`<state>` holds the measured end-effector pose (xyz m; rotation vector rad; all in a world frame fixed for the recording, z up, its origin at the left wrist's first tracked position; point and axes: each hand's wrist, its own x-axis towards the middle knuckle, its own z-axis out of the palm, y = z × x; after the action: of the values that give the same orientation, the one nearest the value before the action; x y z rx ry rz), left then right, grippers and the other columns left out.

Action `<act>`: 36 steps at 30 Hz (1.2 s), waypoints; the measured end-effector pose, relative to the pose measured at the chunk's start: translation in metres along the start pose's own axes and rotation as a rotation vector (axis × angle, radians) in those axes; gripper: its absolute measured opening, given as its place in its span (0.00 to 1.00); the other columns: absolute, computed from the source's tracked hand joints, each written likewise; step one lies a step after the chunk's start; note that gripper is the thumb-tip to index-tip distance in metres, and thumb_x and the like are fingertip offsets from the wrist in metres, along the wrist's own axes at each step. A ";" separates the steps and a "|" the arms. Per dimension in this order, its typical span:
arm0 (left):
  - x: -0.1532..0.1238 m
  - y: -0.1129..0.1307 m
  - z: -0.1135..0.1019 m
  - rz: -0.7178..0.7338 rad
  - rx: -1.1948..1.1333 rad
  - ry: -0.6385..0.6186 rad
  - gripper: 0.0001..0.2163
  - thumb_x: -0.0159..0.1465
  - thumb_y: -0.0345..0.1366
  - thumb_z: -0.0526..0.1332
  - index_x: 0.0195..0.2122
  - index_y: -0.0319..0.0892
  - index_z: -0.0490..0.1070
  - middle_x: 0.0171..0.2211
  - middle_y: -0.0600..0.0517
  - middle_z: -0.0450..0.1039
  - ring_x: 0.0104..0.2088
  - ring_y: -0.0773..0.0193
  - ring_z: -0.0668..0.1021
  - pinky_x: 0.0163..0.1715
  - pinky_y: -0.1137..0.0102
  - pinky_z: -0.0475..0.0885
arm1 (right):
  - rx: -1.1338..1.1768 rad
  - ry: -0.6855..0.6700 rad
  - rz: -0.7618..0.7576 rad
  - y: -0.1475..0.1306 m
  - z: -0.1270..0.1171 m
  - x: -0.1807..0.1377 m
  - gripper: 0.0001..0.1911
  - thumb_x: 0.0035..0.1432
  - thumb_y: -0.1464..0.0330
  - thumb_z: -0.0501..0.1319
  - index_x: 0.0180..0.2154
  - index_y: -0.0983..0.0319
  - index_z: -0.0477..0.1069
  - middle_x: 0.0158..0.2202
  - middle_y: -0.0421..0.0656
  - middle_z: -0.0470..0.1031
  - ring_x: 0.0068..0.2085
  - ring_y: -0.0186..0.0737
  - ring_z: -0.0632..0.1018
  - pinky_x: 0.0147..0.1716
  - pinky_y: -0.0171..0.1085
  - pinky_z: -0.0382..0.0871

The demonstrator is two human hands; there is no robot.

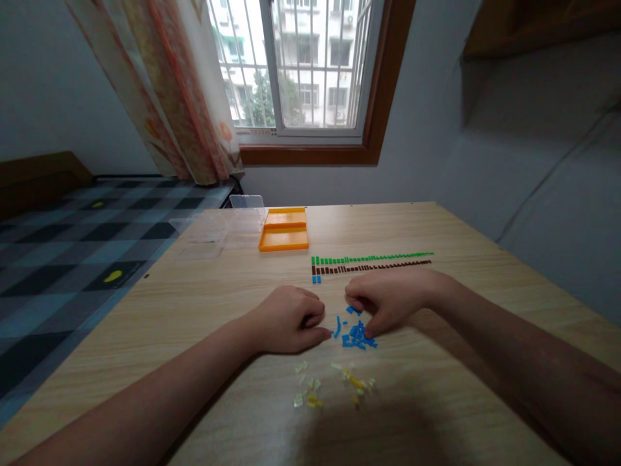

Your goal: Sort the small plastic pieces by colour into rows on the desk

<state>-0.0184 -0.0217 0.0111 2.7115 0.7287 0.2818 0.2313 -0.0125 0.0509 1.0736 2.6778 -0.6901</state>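
- Blue pieces: piled between hands; two below brown row.
- Left hand: curled, contents unclear.
- Right hand: thumb at pile, pinch unclear.
- Likely picking; next needs one isolated.

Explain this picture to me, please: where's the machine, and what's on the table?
There's no machine here, just a person's bare left hand and right hand, seen from a camera on their head. The right hand's fingers touch a heap of blue pieces; the left hand is beside it. Whether either grips anything, I can't tell. Farther back on the wooden table are a green row, a brown row, an orange tray and clear plastic containers. Yellow and pale pieces lie nearer.
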 end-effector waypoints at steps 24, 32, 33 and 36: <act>0.002 0.004 -0.001 -0.068 0.108 -0.044 0.13 0.66 0.38 0.59 0.24 0.41 0.66 0.24 0.55 0.70 0.26 0.66 0.70 0.28 0.70 0.59 | 0.151 -0.145 0.011 0.007 -0.007 0.001 0.19 0.46 0.70 0.71 0.37 0.59 0.65 0.29 0.34 0.66 0.29 0.33 0.66 0.27 0.34 0.56; 0.005 -0.004 -0.002 -0.167 -0.043 0.020 0.11 0.68 0.36 0.56 0.33 0.42 0.76 0.28 0.53 0.76 0.28 0.65 0.73 0.30 0.71 0.64 | 0.416 -0.134 -0.051 0.033 0.000 0.005 0.12 0.50 0.71 0.67 0.33 0.60 0.64 0.29 0.35 0.63 0.31 0.33 0.65 0.29 0.34 0.59; 0.004 -0.006 -0.002 -0.159 -0.096 0.031 0.09 0.67 0.35 0.57 0.36 0.42 0.77 0.30 0.53 0.77 0.29 0.65 0.74 0.31 0.71 0.65 | 0.458 -0.138 -0.064 0.037 0.001 0.006 0.12 0.50 0.71 0.67 0.33 0.60 0.64 0.30 0.35 0.63 0.31 0.33 0.65 0.29 0.34 0.59; 0.003 -0.008 -0.002 -0.097 -0.172 0.078 0.11 0.66 0.33 0.58 0.44 0.46 0.80 0.33 0.52 0.77 0.31 0.66 0.76 0.33 0.71 0.68 | 0.523 -0.144 -0.107 0.045 0.002 0.010 0.11 0.48 0.76 0.64 0.33 0.60 0.64 0.31 0.35 0.64 0.32 0.32 0.66 0.31 0.34 0.60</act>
<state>-0.0199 -0.0133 0.0104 2.5074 0.8152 0.4094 0.2553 0.0210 0.0304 0.9349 2.5018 -1.4851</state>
